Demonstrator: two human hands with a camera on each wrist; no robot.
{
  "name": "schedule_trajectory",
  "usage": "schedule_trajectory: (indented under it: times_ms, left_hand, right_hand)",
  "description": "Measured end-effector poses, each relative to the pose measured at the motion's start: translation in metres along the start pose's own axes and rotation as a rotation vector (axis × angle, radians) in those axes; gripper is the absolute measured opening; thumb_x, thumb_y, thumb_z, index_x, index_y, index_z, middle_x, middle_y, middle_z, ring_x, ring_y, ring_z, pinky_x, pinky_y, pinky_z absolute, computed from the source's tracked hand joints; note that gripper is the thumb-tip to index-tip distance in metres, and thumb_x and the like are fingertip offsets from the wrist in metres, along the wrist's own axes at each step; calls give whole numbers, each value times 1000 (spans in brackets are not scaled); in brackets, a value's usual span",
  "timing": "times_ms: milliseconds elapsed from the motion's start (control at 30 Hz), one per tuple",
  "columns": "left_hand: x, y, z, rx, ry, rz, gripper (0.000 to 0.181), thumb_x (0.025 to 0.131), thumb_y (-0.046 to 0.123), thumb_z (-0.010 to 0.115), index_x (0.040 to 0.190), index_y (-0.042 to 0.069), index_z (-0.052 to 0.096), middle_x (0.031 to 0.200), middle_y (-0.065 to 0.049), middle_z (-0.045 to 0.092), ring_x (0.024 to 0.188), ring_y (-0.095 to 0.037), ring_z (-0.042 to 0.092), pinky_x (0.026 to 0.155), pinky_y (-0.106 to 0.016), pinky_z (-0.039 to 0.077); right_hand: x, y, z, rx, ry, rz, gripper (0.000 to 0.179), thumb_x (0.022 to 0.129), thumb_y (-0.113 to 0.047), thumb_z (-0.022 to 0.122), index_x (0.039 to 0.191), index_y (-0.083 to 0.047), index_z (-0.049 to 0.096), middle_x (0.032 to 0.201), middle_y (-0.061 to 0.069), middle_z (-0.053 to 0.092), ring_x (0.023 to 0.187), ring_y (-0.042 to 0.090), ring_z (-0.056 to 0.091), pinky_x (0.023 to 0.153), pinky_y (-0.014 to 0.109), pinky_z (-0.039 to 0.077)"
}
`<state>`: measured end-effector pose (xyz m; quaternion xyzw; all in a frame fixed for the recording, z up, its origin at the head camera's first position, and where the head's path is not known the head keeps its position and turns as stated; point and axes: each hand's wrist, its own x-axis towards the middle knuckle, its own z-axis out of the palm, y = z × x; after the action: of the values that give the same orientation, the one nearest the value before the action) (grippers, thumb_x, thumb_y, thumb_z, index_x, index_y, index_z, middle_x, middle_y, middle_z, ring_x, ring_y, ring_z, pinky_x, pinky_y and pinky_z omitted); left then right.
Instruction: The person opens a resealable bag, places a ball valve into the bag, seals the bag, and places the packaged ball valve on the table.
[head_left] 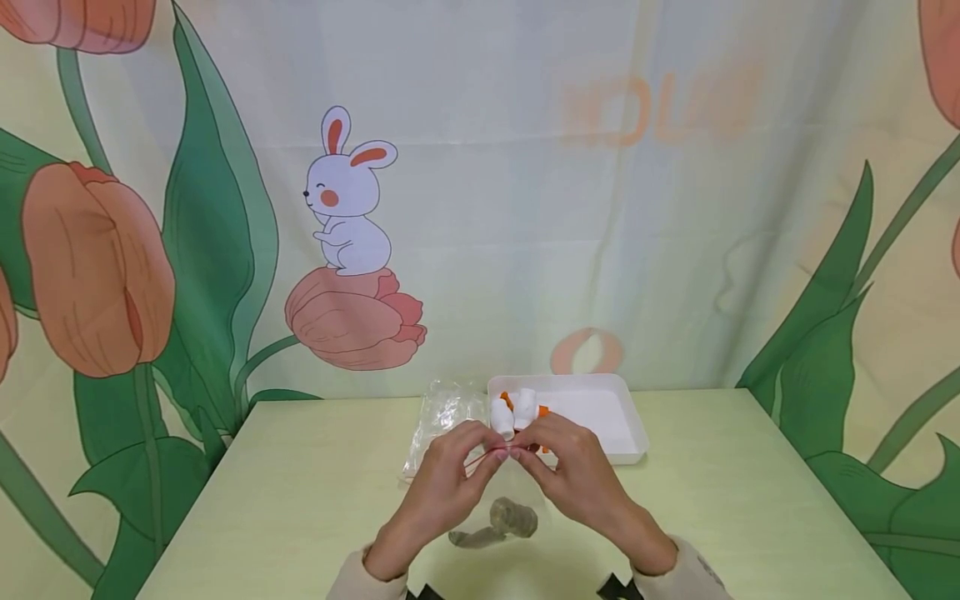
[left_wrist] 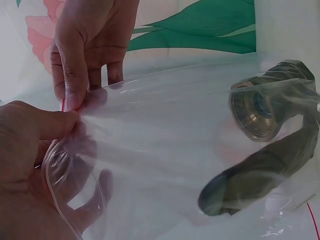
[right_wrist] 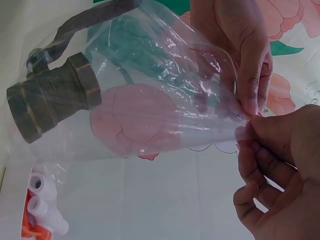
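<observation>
A clear zip-lock bag [left_wrist: 150,130] with a red strip along its mouth hangs between my two hands. Inside it lies a brass ball valve [right_wrist: 55,97] with a long dark lever handle. My left hand [head_left: 450,471] pinches the bag's mouth between thumb and index finger. Right beside it, my right hand [head_left: 577,467] pinches the same edge, and the fingertips of both hands nearly meet. The valve [head_left: 513,517] shows below the hands in the head view, at the lower end of the bag.
Behind the hands stands a white tray [head_left: 600,421] holding white plastic valves [head_left: 527,408] with orange handles. Left of the tray lie clear plastic bags [head_left: 446,408] on the pale green table [head_left: 300,492]. A printed curtain [head_left: 480,208] hangs along the table's back edge.
</observation>
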<state>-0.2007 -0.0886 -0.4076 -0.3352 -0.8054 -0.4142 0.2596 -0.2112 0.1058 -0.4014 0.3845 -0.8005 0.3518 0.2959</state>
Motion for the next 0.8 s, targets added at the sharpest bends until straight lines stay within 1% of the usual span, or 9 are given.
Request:
schedule_trajectory:
  times_ms: [67, 167, 267, 300, 333, 433, 567, 700, 800]
  left_hand:
    - [1, 1, -1, -4, -3, -10, 4, 91, 9, 68, 91, 12, 68, 87, 3, 68, 85, -9, 63, 79, -27, 53]
    - [1, 2, -4, -15, -19, -45, 2, 92, 12, 67, 93, 13, 69, 89, 3, 69, 87, -8, 64, 81, -28, 54]
    - [0, 1, -7, -18, -33, -68, 4, 94, 18, 67, 94, 15, 70, 90, 6, 69, 88, -7, 64, 82, -28, 54]
    - [0, 0, -8, -19, -37, -77, 4, 93, 19, 67, 94, 16, 70, 90, 7, 69, 88, -6, 64, 82, -28, 54]
    - [-1, -1, -9, -19, -39, -78, 4, 93, 20, 68, 94, 16, 70, 90, 8, 69, 89, -5, 64, 82, -28, 53]
    - [-3, -2, -13, -26, -43, -86, 4, 91, 17, 69, 94, 16, 71, 91, 9, 70, 89, -5, 65, 82, -28, 54]
    - [-4, -3, -15, -30, -54, -89, 4, 91, 14, 69, 94, 13, 71, 92, 7, 71, 89, -6, 65, 82, -28, 54]
    - [-3, -1, -16, -10, -61, -83, 4, 92, 13, 67, 93, 11, 70, 90, 4, 70, 86, -6, 64, 79, -28, 54]
    - [-3, -1, -16, -10, -63, -91, 4, 92, 13, 67, 93, 10, 70, 91, 4, 70, 86, -7, 64, 79, -30, 55]
  right_hand:
    - [1, 0, 0, 1, 13, -12, 3, 89, -19, 71, 87, -17, 72, 81, -9, 68, 77, 4, 60, 63, 16, 45]
    - [3, -2, 0, -13, 28, -21, 1, 87, -17, 73, 86, -17, 73, 80, -9, 69, 75, 5, 59, 65, 19, 46]
    - [4, -4, -1, -33, 41, -20, 4, 84, -15, 75, 85, -18, 73, 78, -11, 68, 73, 3, 57, 66, 21, 46]
    - [4, -4, -2, -39, 42, -17, 5, 83, -14, 76, 85, -18, 73, 77, -11, 68, 73, 3, 57, 66, 20, 45]
    - [4, -4, -2, -42, 49, -20, 8, 82, -13, 77, 85, -19, 73, 77, -11, 68, 72, 2, 56, 66, 20, 44]
    - [4, -4, -3, -45, 64, -35, 7, 82, -13, 77, 85, -17, 73, 76, -11, 67, 70, 3, 55, 65, 21, 43]
    - [5, -4, -2, -42, 72, -51, 7, 81, -11, 77, 84, -16, 73, 75, -11, 67, 69, 2, 56, 66, 22, 43]
    - [5, -5, -2, -42, 73, -59, 11, 79, -8, 78, 84, -16, 73, 74, -11, 66, 69, 2, 57, 66, 22, 42]
    - [6, -6, -2, -47, 73, -59, 9, 79, -10, 78, 84, -16, 73, 74, -11, 67, 69, 2, 56, 66, 22, 41]
